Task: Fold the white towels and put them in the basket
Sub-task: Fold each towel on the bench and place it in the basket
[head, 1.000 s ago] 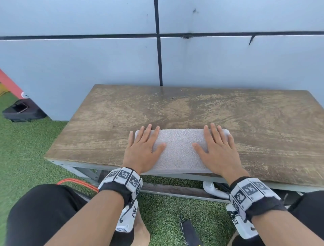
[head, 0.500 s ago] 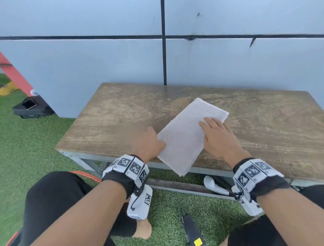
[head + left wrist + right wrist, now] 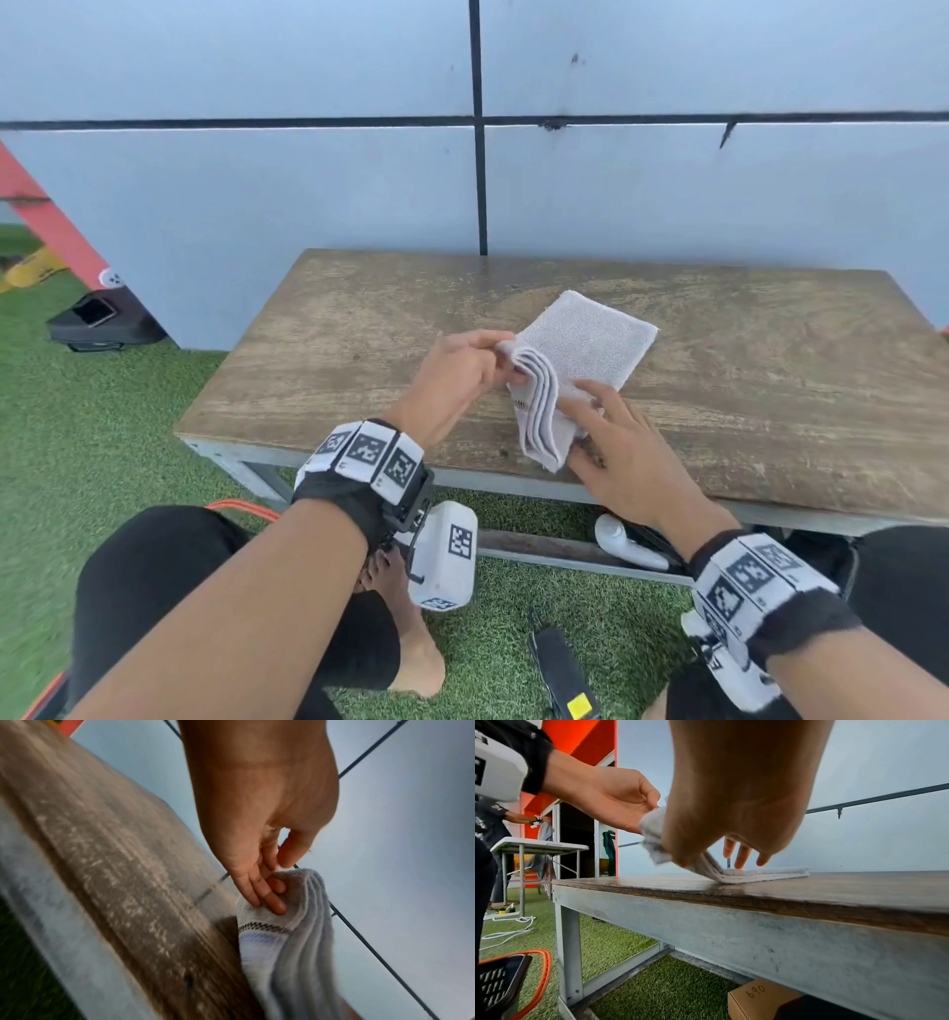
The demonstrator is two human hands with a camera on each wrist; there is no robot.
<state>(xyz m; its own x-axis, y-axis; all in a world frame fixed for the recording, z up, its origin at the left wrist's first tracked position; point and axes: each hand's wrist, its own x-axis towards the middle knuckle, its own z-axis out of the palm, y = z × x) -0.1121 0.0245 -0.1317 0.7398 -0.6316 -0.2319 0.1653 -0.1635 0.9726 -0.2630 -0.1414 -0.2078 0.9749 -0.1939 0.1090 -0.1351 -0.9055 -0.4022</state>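
Pale wall panels with dark seams back a worn wooden table point(image 3: 359, 360) standing on green artificial turf; head view: the white towel point(image 3: 590, 339), already narrowed into a layered strip, lies slantwise on the tabletop, its far half flat and its near end raised. The left hand point(image 3: 457, 375) pinches that raised end between thumb and fingertips, while the right hand point(image 3: 626, 457) lies with straight fingers across the strip at the bend, so the two hands sit close together, both on the cloth. Left wrist view: the fingers point(image 3: 267, 896) curl over the stacked edges of the towel point(image 3: 290, 943), four or so layers showing beside a dark stitched band; the layers fan slightly, which suggests that the pinch should gather all of them before the end is carried over. Right wrist view: the right hand point(image 3: 731, 811) presses the towel point(image 3: 765, 875) where it leaves the tabletop, fixing the crease line; the left hand point(image 3: 608, 799) holds the lifted end just beside it. An orange-rimmed black mesh basket point(image 3: 503, 981) stands on the turf by the table leg. Good practice, judged from this pose: keep the pressing fingers flat, lay the end squarely on the far edge, then smooth outward
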